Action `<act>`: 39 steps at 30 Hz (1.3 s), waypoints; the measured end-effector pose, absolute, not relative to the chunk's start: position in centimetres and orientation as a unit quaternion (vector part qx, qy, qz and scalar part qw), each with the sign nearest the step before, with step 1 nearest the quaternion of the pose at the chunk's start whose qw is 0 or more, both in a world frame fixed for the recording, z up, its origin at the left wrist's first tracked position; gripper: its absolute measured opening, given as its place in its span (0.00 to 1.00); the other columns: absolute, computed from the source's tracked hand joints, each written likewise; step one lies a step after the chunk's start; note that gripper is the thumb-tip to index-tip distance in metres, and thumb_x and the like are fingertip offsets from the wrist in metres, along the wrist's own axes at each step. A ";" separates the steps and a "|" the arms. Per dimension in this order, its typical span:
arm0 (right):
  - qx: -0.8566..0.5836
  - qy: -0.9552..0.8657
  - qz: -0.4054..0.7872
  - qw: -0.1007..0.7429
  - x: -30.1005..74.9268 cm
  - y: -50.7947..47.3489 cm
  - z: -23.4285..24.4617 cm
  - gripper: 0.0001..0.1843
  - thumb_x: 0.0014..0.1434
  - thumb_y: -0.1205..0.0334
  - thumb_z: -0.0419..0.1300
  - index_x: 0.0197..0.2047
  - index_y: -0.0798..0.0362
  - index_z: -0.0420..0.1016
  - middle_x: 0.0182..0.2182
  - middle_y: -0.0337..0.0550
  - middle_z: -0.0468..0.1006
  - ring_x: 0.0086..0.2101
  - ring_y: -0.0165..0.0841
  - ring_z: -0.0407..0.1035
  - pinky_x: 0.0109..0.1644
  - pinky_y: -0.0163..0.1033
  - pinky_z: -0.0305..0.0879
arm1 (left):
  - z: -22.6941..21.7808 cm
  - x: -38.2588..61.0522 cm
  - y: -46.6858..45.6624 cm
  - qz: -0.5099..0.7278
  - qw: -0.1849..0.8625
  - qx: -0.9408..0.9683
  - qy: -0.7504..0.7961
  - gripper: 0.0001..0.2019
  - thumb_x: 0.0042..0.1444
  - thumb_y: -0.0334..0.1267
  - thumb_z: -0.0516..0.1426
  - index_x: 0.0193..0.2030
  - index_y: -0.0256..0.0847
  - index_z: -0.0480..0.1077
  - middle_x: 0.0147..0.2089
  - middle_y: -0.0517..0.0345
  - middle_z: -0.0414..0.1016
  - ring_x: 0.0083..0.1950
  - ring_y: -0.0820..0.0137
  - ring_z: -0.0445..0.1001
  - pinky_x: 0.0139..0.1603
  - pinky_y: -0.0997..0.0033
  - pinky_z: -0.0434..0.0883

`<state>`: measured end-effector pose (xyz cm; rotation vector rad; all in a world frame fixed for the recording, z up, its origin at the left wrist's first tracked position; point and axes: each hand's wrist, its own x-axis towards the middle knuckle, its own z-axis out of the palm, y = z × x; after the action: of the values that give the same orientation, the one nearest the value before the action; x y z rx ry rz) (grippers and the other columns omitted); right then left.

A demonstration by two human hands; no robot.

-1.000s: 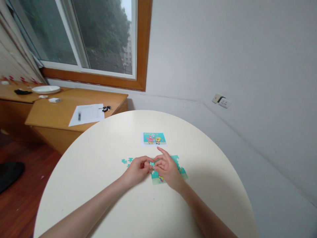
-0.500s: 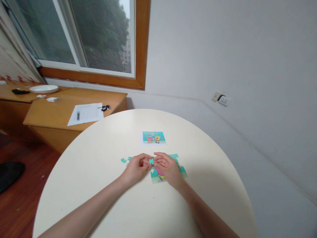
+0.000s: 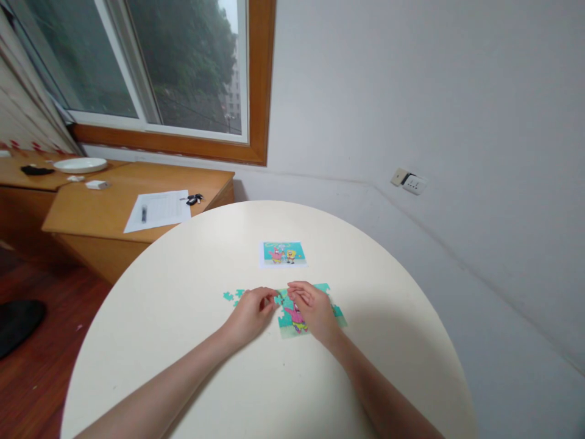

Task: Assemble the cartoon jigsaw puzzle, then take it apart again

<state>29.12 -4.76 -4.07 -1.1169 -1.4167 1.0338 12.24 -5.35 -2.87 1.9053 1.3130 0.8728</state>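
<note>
A partly assembled teal cartoon jigsaw (image 3: 292, 320) lies flat on the round cream table (image 3: 219, 378). At the jigsaw's left edge my left hand (image 3: 250, 312) pinches a small teal puzzle piece (image 3: 277, 299) with fingers curled. My right hand (image 3: 313, 308) rests on top of the jigsaw, fingers curled loosely with the tips down on it, covering its middle and right part. A few loose teal pieces (image 3: 232, 296) lie just left of my left hand. A small reference picture (image 3: 283, 253) of the same cartoon lies farther back on the table.
A wooden desk (image 3: 105, 210) stands left of the table with a sheet of paper (image 3: 159, 210), keys (image 3: 194, 198), a white plate (image 3: 80, 164) and small items. Window above it, white wall with a socket (image 3: 409, 182) to the right, wooden floor at the left.
My right hand slid a little to the right, uncovering the pink figure on the jigsaw; its raised forefinger came down earlier. My left hand has stayed at the jigsaw's left edge with the piece.
</note>
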 end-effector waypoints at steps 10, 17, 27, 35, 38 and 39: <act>-0.479 -0.644 0.368 0.470 29.2 -4.7 -4.1 0.09 0.53 0.64 0.54 0.35 0.52 0.75 0.33 0.44 0.79 0.35 0.33 0.74 0.42 0.39 0.70 | -2.5 12.4 -5.6 0.276 0.225 0.787 0.504 0.08 0.53 0.31 0.55 0.39 0.36 0.73 0.33 0.53 0.72 0.36 0.67 0.70 0.39 0.68 0.65; -0.486 -0.688 0.311 0.440 29.3 -4.8 -3.8 0.10 0.55 0.67 0.52 0.34 0.53 0.75 0.33 0.44 0.79 0.35 0.32 0.73 0.41 0.38 0.69 | -2.5 12.5 -5.6 0.263 0.217 0.787 0.514 0.08 0.54 0.29 0.54 0.38 0.36 0.73 0.35 0.52 0.71 0.37 0.67 0.69 0.38 0.70 0.65; -0.443 -0.808 0.128 0.366 29.9 -5.2 -3.2 0.18 0.54 0.77 0.47 0.38 0.55 0.77 0.35 0.47 0.79 0.39 0.35 0.70 0.45 0.41 0.66 | -2.7 12.6 -5.5 0.267 0.211 0.794 0.504 0.08 0.53 0.28 0.53 0.38 0.37 0.72 0.35 0.53 0.70 0.36 0.68 0.69 0.38 0.71 0.65; -0.432 -0.854 0.106 0.270 29.8 -5.4 -2.9 0.16 0.53 0.78 0.52 0.37 0.53 0.78 0.34 0.44 0.78 0.37 0.36 0.69 0.43 0.39 0.65 | -2.2 12.8 -5.6 0.258 0.204 0.797 0.506 0.09 0.52 0.27 0.52 0.36 0.38 0.73 0.34 0.54 0.69 0.37 0.69 0.70 0.38 0.72 0.66; -0.436 -0.860 0.099 0.246 29.8 -5.3 -3.0 0.15 0.53 0.76 0.54 0.37 0.53 0.78 0.34 0.45 0.78 0.37 0.36 0.69 0.43 0.40 0.65 | -2.5 12.8 -5.5 0.262 0.204 0.796 0.507 0.09 0.52 0.27 0.52 0.36 0.38 0.73 0.34 0.54 0.69 0.37 0.69 0.70 0.39 0.72 0.66; -0.437 -0.861 0.099 0.241 29.8 -5.3 -3.0 0.15 0.53 0.76 0.55 0.37 0.53 0.79 0.35 0.45 0.78 0.37 0.37 0.69 0.43 0.40 0.65 | -2.6 12.7 -5.5 0.262 0.204 0.796 0.506 0.09 0.52 0.27 0.52 0.36 0.38 0.73 0.34 0.54 0.69 0.37 0.69 0.70 0.39 0.72 0.66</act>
<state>29.80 -5.33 -3.01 -1.1966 -2.3538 0.2719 12.75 -5.51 -2.57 2.2191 1.4117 0.7319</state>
